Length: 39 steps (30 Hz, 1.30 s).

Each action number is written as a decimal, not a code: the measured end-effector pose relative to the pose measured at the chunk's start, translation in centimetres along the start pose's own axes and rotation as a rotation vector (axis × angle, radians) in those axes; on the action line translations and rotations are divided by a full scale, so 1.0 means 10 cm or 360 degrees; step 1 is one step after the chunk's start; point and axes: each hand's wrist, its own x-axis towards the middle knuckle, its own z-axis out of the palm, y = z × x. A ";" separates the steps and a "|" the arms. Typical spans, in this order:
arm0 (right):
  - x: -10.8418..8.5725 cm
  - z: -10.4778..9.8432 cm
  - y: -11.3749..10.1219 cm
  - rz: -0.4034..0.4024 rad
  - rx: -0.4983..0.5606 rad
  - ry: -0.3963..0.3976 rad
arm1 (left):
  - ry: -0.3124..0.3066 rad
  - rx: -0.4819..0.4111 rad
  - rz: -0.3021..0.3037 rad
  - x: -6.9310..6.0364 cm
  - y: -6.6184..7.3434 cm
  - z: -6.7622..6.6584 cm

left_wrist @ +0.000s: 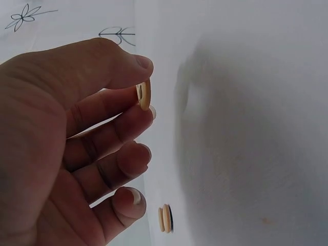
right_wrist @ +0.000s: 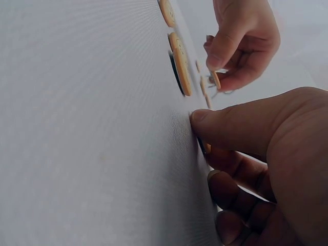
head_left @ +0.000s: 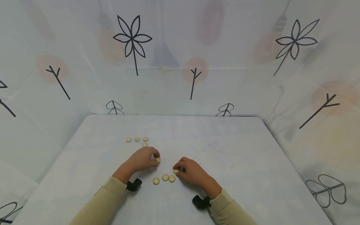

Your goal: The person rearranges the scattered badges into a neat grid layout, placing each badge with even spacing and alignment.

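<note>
Between thumb and fingertips the left hand (head_left: 142, 159) pinches a pale wooden button (head_left: 157, 160), held above the table in the left wrist view, where the button (left_wrist: 144, 95) shows edge-on. The right hand (head_left: 194, 172) has its thumb and fingers round another button (head_left: 176, 171) at the table surface; in the right wrist view that button (right_wrist: 205, 147) is mostly hidden by the thumb. Just left of the right hand lie a pair of buttons close together (head_left: 168, 178) and a single button (head_left: 156, 181).
Toward the back left of the white table (head_left: 239, 140), three buttons lie in a row (head_left: 137, 139), with one more button (head_left: 144, 145) in front of the row's right end. A patterned cloth (head_left: 166, 87) stands behind the table and at its sides.
</note>
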 end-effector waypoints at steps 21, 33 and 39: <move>0.01 0.01 0.01 -0.0026 0.0004 0.0007 | 0.0022 0.0053 -0.0157 0.01 -0.18 -0.08; 0.00 -0.01 0.00 -0.0024 0.0001 0.0018 | 0.0029 0.0048 -0.0243 -0.02 -0.32 -0.12; 0.00 -0.01 0.00 -0.0017 0.0022 0.0006 | 0.0015 0.0058 -0.0306 -0.03 -0.42 -0.13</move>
